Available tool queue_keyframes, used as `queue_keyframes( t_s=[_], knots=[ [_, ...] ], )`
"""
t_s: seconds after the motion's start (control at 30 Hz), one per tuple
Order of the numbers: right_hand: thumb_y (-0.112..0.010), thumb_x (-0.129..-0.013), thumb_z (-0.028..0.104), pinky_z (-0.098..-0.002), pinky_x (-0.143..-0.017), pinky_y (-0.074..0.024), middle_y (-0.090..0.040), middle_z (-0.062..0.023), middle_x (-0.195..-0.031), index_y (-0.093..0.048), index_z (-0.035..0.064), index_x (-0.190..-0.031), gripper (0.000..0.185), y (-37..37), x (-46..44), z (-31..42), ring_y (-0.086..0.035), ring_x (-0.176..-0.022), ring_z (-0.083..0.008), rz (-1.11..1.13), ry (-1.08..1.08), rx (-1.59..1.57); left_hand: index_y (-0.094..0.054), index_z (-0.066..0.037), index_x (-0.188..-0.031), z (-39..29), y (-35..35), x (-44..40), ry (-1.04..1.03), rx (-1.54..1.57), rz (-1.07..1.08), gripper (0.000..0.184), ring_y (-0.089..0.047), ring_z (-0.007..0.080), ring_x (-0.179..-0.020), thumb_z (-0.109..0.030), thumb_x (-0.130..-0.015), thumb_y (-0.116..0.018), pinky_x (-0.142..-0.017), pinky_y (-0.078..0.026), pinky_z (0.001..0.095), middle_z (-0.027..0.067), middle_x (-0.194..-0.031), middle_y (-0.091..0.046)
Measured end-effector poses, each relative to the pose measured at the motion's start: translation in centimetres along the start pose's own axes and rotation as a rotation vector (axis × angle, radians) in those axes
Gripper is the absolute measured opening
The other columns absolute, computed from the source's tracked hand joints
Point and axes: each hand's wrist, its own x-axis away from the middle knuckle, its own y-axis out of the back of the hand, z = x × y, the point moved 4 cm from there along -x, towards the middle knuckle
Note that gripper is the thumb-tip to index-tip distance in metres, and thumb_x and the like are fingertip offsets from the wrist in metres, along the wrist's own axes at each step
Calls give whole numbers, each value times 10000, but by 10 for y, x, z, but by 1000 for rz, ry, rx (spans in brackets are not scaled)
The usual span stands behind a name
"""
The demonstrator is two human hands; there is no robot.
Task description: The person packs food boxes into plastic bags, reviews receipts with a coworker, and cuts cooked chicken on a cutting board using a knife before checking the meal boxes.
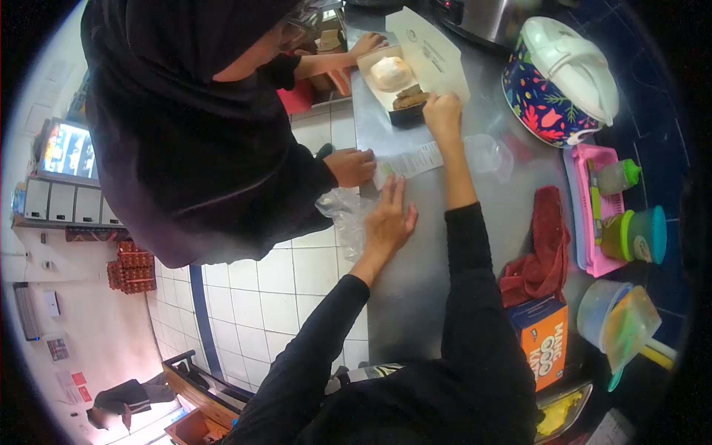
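My right hand is closed at the near edge of an open takeaway box, by a brown fried-looking food piece. What its fingers grip, if anything, is hidden. A white rounded mound of food sits beside the brown piece, and the printed lid stands raised. My left hand has its fingers stretched out on the counter, fingertips by a printed paper slip. Next to that hand, a clear plastic bag hangs at the counter edge.
A co-worker in black stands left, one hand by the slip, the other at the box. Right are a clear plastic cup, floral rice cooker, pink rack, red cloth and orange carton.
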Motion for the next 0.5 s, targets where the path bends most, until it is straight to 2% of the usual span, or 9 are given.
queue_keyframes(
  t_s=[0.03, 0.1, 0.17, 0.3, 0.4, 0.47, 0.5],
  knots=[
    [-566, -855, 262, -462, -784, -499, -614, -332, -869, -548, -155, -899, 420, -8, -2, -5, -628, -822, -449, -21, -53, -29, -500, -82, -1291, 0, 0, 0, 12, -9, -3, 520, -638, 328, -949, -242, -805, -592, -690, -545, 391, 145, -1347, -459],
    [-542, -868, 261, -404, -540, -554, -629, -299, -902, -565, -155, -894, 418, -27, -13, -16, -669, -781, -349, 76, -188, -145, -505, -84, -1286, -2, 2, 1, 24, -1, 5, 518, -641, 333, -938, -246, -802, -595, -693, -544, 394, 147, -1347, -461],
    [-558, -847, 218, -362, -428, -552, -625, -275, -896, -560, -157, -915, 381, -31, -14, -18, -673, -702, -297, 132, -454, -511, -509, -87, -1282, 0, 2, 1, 38, 2, 12, 517, -644, 338, -926, -250, -800, -598, -696, -542, 397, 149, -1347, -463],
    [-567, -820, 148, -354, -460, -580, -620, -271, -910, -555, -161, -964, 341, -22, -18, -10, -668, -696, -301, 85, -554, -576, -524, -86, -1266, -1, 1, 3, 8, -14, -32, 506, -648, 338, -919, -259, -797, -601, -709, -539, 397, 157, -1359, -464],
    [-593, -799, 100, -343, -489, -585, -635, -232, -907, -574, -142, -1003, 317, -23, -18, -8, -667, -716, -289, 128, -628, -651, -531, -82, -1257, 1, 0, 5, -6, -21, -47, 491, -645, 332, -935, -259, -804, -594, -729, -534, 399, 159, -1362, -466],
    [-588, -823, 151, -370, -565, -595, -635, -274, -978, -590, -118, -1059, 358, -22, -14, -9, -682, -759, -326, 131, -561, -439, -533, -80, -1254, 1, -1, 8, -24, -32, -72, 483, -643, 329, -943, -257, -809, -589, -740, -531, 401, 158, -1362, -468],
    [-588, -823, 151, -370, -565, -595, -635, -274, -978, -590, -118, -1059, 358, -26, -12, -12, -682, -759, -326, 130, -552, -443, -536, -77, -1249, 1, -1, 9, -21, -30, -56, 471, -641, 326, -949, -253, -815, -582, -747, -529, 404, 153, -1361, -470]
  ],
)
